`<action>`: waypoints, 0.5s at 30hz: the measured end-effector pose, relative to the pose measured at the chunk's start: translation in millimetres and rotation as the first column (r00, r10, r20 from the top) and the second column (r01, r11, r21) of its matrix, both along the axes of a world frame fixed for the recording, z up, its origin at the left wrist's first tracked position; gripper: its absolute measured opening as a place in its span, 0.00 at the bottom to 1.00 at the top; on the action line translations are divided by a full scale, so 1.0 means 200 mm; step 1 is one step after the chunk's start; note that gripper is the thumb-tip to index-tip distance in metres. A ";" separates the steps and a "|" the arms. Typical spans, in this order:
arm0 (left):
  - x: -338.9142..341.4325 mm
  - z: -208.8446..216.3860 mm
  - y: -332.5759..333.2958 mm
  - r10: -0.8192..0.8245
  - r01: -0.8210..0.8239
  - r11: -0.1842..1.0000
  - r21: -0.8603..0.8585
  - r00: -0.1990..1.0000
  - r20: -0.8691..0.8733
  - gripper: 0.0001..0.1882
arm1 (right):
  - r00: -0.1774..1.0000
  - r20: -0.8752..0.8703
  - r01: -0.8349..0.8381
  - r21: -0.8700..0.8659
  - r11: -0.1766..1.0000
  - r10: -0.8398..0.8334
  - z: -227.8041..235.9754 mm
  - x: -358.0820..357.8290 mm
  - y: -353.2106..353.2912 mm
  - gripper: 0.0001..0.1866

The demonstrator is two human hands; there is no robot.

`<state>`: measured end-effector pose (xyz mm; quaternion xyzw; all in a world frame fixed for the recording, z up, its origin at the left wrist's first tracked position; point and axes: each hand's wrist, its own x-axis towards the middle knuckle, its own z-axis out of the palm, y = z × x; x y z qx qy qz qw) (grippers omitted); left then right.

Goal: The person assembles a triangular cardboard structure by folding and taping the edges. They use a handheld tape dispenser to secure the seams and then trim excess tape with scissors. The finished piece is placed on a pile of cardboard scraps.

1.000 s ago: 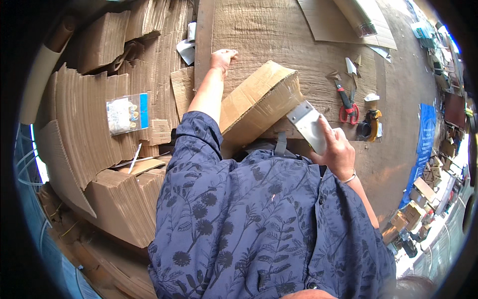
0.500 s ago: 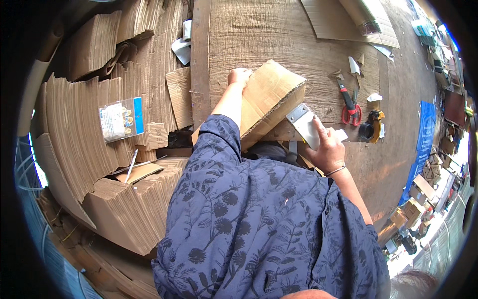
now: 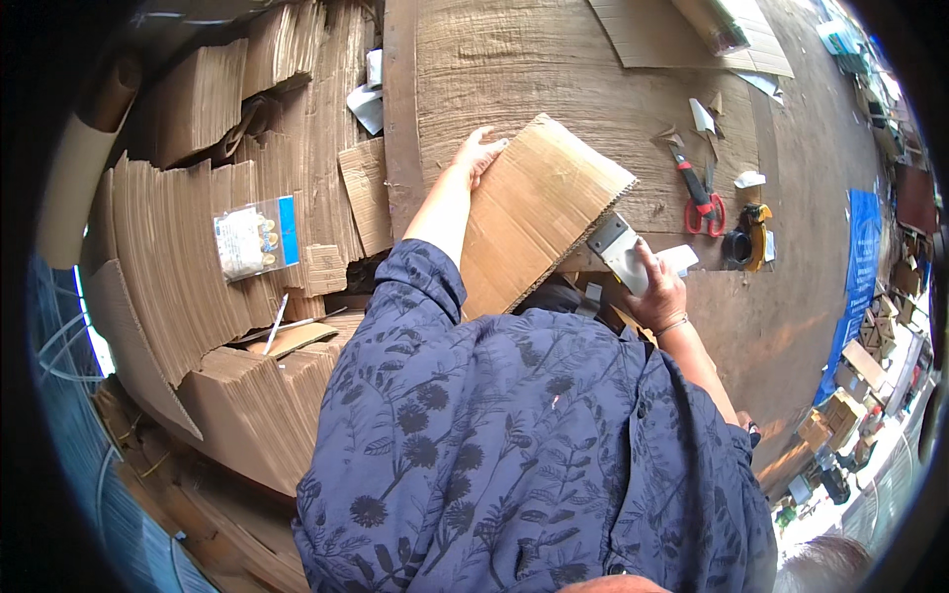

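Head view: left hand (image 3: 477, 153) grips the far edge of a flattened cardboard box (image 3: 539, 212) tilted over the workbench's (image 3: 554, 59) near edge; right hand (image 3: 660, 292) is closed around a metal scraper (image 3: 618, 247). Light and stiff, it seems best held by its edges.

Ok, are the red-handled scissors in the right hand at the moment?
No, the red-handled scissors lie on the table, apart from the right hand, which grips a flat metal tool.
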<state>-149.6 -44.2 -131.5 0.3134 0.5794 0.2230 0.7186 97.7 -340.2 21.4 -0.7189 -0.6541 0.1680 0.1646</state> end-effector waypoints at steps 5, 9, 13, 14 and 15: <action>0.03 0.05 0.00 -0.333 0.332 0.943 -0.032 0.937 -0.103 0.26 | 0.999 -0.042 0.031 0.026 0.999 -0.030 -0.05 0.02 -0.03 0.48; 0.06 0.08 0.05 -0.565 0.702 0.712 -0.008 0.567 -0.599 0.37 | 0.998 -0.060 0.014 0.092 0.996 -0.008 -0.06 -0.01 0.02 0.45; 0.15 0.34 -0.28 -0.458 0.875 0.444 0.193 0.407 -0.790 0.39 | 0.998 -0.059 0.029 0.054 0.998 -0.026 -0.07 -0.08 0.14 0.44; 0.12 0.30 -0.33 -0.471 0.877 0.386 0.285 0.453 -0.757 0.39 | 0.998 -0.057 0.034 0.035 0.999 -0.032 -0.07 -0.10 0.18 0.43; 0.10 0.37 -0.36 -0.476 0.865 0.388 0.318 0.483 -0.735 0.38 | 0.998 -0.063 0.025 0.026 0.999 -0.023 -0.06 -0.11 0.22 0.44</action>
